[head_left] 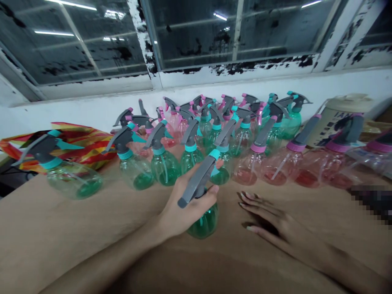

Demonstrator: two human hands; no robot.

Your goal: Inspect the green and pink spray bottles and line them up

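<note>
My left hand (186, 210) was wrapped around the neck of a green spray bottle (203, 220), fingers closed just under its grey trigger head, and the bottle stood upright on the table (92, 237) right in front of me. My right hand (269, 218) lay open and flat on the table just beside that bottle, fingers spread toward it but holding nothing. Behind my hands stood a row of green spray bottles (165, 163) with teal collars, and to their right a row of pink spray bottles (275, 163) with pink collars, with more of both colours crowded behind them toward the wall. One green bottle (73, 179) stood apart at the far left, near a red and yellow striped bag (88, 145). A cream-coloured jug (337, 116) stood at the right, behind the pink bottles, below the window (196, 36).
</note>
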